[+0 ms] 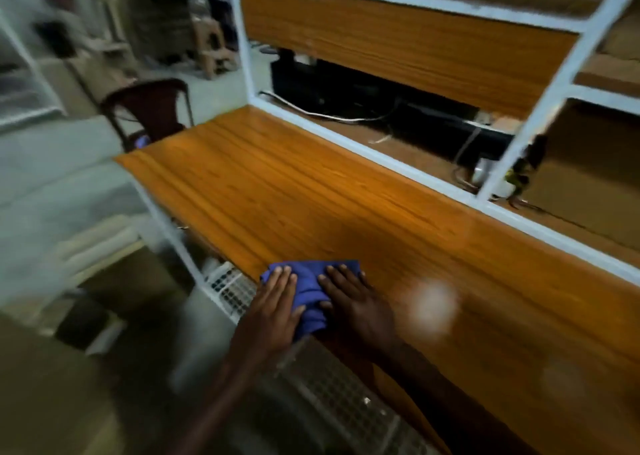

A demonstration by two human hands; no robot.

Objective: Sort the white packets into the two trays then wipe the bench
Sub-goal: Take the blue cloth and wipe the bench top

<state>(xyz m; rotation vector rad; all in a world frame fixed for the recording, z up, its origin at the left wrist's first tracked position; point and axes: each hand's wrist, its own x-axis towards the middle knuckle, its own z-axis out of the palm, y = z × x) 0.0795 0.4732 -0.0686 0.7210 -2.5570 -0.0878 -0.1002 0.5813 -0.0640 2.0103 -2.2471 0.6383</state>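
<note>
A blue cloth (310,290) lies bunched at the near edge of the orange wooden bench (311,191). My left hand (273,312) presses flat on the cloth's left side with straight fingers. My right hand (356,305) presses on its right side, fingers spread over the fabric. The two thumbs meet near the cloth's middle. No white packets or trays are in view. The picture is blurred by motion.
A white metal frame (381,157) borders the bench's back, with a wooden panel (398,42) above and black equipment with cables (363,105) behind. A dark chair (152,108) stands beyond the bench's left end. White perforated crates (228,285) sit under the bench edge.
</note>
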